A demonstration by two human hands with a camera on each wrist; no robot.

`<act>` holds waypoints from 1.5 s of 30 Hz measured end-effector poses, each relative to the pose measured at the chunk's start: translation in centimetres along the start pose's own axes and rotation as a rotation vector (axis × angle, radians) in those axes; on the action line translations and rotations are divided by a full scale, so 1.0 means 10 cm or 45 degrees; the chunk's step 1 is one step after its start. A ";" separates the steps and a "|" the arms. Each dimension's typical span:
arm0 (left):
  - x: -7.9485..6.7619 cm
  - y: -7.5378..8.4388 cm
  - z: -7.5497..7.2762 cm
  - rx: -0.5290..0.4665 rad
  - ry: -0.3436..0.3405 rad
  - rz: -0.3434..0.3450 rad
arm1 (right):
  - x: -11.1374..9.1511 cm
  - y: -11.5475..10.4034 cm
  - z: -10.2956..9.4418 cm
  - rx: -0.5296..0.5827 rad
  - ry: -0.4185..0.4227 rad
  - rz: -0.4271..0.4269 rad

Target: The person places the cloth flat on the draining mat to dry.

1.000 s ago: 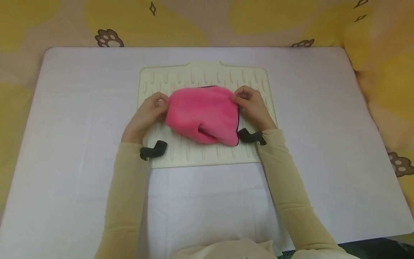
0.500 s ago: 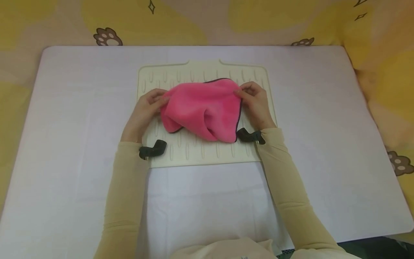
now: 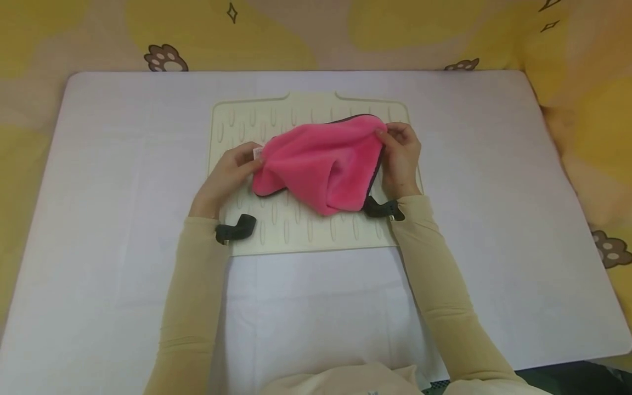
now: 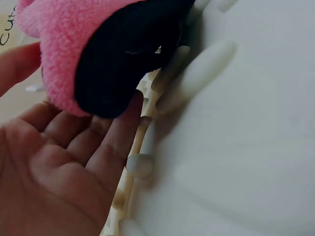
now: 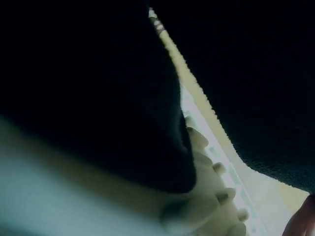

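Observation:
A fluffy pink towel [image 3: 306, 159] with dark edging hangs in loose folds over a cream ridged mat [image 3: 296, 238]. My left hand [image 3: 222, 181] pinches its left end between thumb and fingers, beside a small white tag [image 3: 257, 153]. At the upper right corner, my right hand [image 3: 402, 162] pinches the towel, thumb on the pink face. The left wrist view shows the towel's dark underside [image 4: 110, 73] curling over the fingers. In the right wrist view dark cloth [image 5: 93, 103] fills most of the picture, hiding nearly all of that hand except a fingertip [image 5: 301, 219].
The mat lies on a white-covered table [image 3: 503, 230], its notched edge at the far side. Yellow patterned fabric [image 3: 326, 33] with paw prints rises behind and at the sides. Black wrist-worn devices [image 3: 238, 227] sit at both sleeve cuffs.
My right hand has moved right and slightly up, stretching the towel into a slanted shape. Its left end now hangs below my left hand, with dark edging and the white tag showing.

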State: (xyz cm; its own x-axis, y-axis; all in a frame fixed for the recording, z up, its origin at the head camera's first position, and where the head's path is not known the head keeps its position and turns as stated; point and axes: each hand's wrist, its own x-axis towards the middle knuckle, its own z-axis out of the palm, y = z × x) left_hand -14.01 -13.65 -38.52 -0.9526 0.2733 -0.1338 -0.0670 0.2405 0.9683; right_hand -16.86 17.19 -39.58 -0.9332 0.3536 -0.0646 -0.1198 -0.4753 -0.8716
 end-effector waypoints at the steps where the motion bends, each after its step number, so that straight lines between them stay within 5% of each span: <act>1: 0.00 0.00 0.00 0.015 -0.016 0.004 | -0.01 0.00 0.01 -0.014 0.002 -0.016; 8: -0.02 0.02 0.00 0.058 0.080 -0.072 | -0.01 0.01 0.01 -0.038 -0.017 -0.028; 23: -0.04 0.03 -0.05 -0.537 0.374 -0.021 | -0.02 -0.01 0.00 -0.026 0.005 -0.018; 29: -0.03 0.01 -0.06 -0.628 0.399 0.020 | -0.01 -0.02 0.00 -0.029 0.007 -0.014; 37: -0.05 -0.02 -0.09 -0.609 0.268 -0.045 | -0.01 -0.01 0.00 -0.035 0.006 -0.021; 45: -0.09 -0.02 -0.14 -0.526 -0.115 -0.168 | -0.01 -0.01 -0.01 -0.029 0.011 -0.021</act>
State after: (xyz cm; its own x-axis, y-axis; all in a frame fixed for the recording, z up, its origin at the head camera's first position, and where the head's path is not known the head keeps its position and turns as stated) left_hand -13.51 -15.24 -38.31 -0.8994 0.3498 -0.2623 -0.3170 -0.1086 0.9422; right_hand -16.76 17.27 -39.55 -0.9281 0.3684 -0.0543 -0.1272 -0.4508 -0.8835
